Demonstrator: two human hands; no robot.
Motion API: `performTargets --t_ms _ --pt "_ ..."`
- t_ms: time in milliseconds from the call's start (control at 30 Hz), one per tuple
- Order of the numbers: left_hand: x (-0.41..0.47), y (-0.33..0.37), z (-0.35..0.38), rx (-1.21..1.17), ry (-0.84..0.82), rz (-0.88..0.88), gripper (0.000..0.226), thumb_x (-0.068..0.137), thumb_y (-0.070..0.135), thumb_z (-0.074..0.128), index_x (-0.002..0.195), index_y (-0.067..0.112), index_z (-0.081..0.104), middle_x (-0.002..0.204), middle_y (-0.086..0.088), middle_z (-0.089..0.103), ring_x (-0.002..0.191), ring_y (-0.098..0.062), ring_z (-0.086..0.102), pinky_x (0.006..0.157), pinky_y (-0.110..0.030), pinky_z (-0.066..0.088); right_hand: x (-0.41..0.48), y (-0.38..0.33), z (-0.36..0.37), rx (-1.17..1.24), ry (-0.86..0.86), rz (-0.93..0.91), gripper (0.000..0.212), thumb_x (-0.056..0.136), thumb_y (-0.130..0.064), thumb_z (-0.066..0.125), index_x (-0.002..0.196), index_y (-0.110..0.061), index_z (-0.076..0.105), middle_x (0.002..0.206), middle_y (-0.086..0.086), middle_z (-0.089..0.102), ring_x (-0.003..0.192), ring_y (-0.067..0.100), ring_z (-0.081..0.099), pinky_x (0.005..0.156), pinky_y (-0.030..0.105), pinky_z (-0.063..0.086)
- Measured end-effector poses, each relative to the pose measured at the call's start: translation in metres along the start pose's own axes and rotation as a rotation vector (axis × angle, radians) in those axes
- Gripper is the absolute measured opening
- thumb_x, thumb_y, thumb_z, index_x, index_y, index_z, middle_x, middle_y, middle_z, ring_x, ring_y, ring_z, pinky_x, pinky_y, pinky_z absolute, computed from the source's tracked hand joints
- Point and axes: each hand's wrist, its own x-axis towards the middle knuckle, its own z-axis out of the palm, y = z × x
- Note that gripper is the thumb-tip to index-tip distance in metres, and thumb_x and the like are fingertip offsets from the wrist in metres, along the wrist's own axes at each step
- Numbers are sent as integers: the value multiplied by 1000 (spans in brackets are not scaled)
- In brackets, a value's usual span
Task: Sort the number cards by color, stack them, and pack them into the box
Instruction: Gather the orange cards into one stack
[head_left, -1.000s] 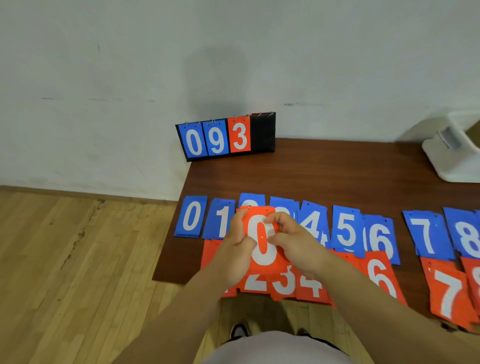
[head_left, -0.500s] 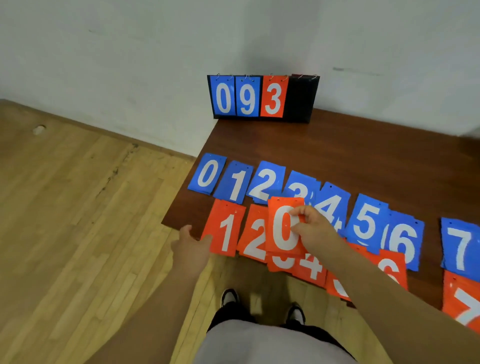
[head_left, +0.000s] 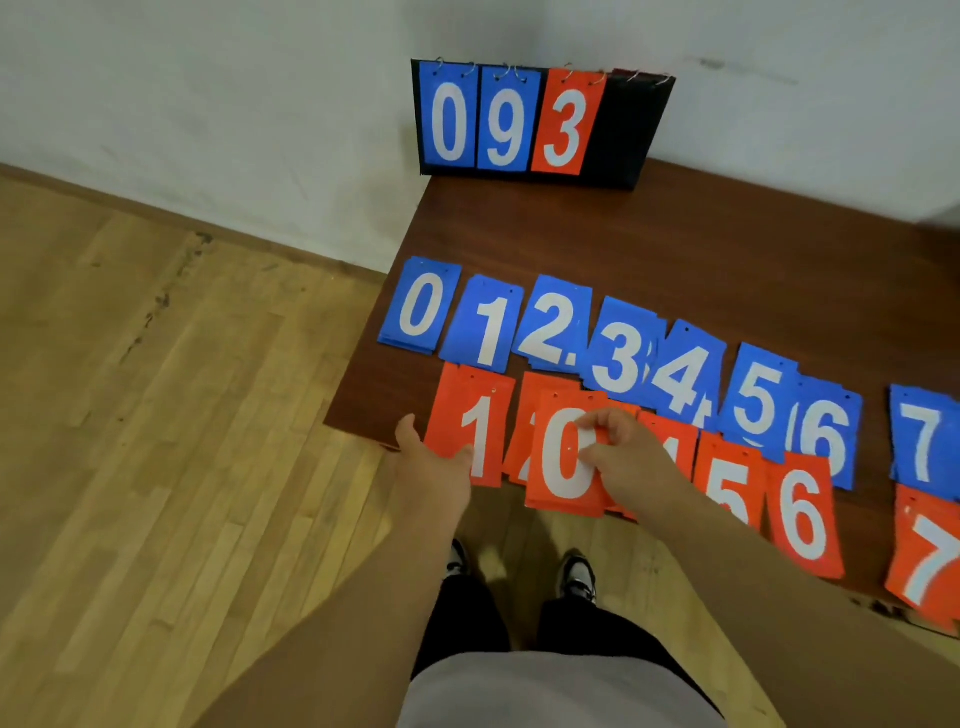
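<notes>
Red thin plastic "0" number cards (head_left: 558, 467), lower centre, judged light, slick, flexible; right hand (head_left: 628, 457) pinches their right edge. Left hand (head_left: 434, 462) rests unclenched on red "1" card pile (head_left: 483, 415).

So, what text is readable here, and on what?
"093": scoreboard
"0": blue 0 card
"1": blue 1 card
"2": blue 2 card
"3": blue 3 card
"4": blue 4 card
"5": blue 5 card
"6": blue 6 card
"7": blue 7 card
"1": red 1 card
"0": red 0 card
"5": red 5 card
"6": red 6 card
"7": red 7 card
Other red cards: covered.
</notes>
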Motion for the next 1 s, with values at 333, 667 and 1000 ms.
performTargets --t_ms 333,667,1000 --pt "3 -16 -2 63 64 120 47 92 26 73 131 27 48 124 0 53 108 -24 63 85 -41 61 -4 6 14 -38 -17 1 30 97 -11 59 113 -36 60 123 -4 57 96 15 60 83 42 62" --pt "4 -8 2 76 74 123 45 90 24 76 121 28 44 124 -1 55 107 -26 67 83 -44 63 -3 10 9 -99 -62 2 29 99 -14 60 115 -37 57 127 -2 54 105 22 60 74 31 59" --pt "-15 -11 -23 243 -51 309 43 102 14 52 140 34 48 134 -1 51 115 -21 59 87 -37 58 -3 2 -5 -83 -82 -9 28 98 -13 63 115 -35 59 124 -4 50 99 17 58 70 28 57"
